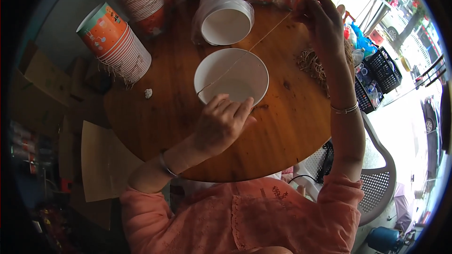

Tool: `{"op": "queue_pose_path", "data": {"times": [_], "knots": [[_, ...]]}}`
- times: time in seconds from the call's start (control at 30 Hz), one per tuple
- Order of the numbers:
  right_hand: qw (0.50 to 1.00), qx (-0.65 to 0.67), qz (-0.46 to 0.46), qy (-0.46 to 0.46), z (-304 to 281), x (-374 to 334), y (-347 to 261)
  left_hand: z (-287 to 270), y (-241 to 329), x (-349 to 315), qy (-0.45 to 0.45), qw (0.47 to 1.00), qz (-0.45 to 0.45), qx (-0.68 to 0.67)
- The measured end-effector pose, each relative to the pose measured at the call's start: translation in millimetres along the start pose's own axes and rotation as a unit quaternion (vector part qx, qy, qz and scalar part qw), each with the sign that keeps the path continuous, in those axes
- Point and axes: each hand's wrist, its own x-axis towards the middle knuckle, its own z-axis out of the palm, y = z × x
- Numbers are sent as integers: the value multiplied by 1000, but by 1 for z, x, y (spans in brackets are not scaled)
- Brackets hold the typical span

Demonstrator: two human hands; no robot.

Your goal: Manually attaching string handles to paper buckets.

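A white paper bucket (207, 73) stands on the round wooden table, its open mouth facing up. My left hand (221, 124) is closed at its near rim, fingers curled over the edge. Raised at the far right, my right hand (325, 19) pinches one end of a thin tan string (268, 33). This string runs taut and slanting across the bucket's mouth to its left rim, near my left hand. Where its lower end is fixed I cannot tell. Below my right hand lies a bundle of loose tan strings (313, 66) at the table's right side.
A leaning stack of orange-printed paper buckets (125, 49), with string ends hanging off it, stands at left. Behind are a plastic-wrapped white stack (226, 23) and several tall wrapped stacks. A small white lump (148, 93) lies on the table (292, 122). A plastic chair (376, 183) stands right.
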Motion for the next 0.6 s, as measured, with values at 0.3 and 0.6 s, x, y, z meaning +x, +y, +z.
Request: {"op": "queue_pose_path", "data": {"times": [0.3,0.6], "knots": [[997,-51,40,40,-6,-53,14,-35,-37,-31,-57,993,-51,86],[988,-52,12,141,-8,-109,38,-44,-47,-33,-46,987,-89,124]]}}
